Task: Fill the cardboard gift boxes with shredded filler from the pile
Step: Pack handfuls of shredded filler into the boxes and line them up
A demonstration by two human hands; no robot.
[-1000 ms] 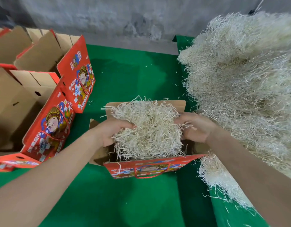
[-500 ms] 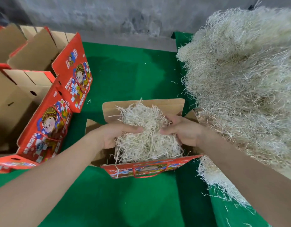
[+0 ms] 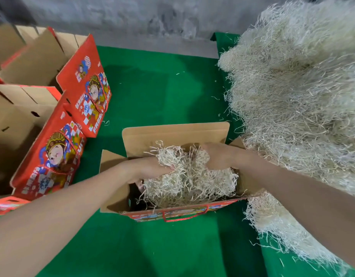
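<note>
Shredded filler (image 3: 188, 182) that stood heaped above the rim a second ago now sits down inside the open gift box (image 3: 172, 134) at lower centre, my left hand (image 3: 150, 168) and right hand (image 3: 218, 156) both curled into it, so this box looks nearly filled.

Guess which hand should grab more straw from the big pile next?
Probably the right hand: the pile lies on its side, right beside the box. The left hand, also gripping filler, would need to cross over.
</note>
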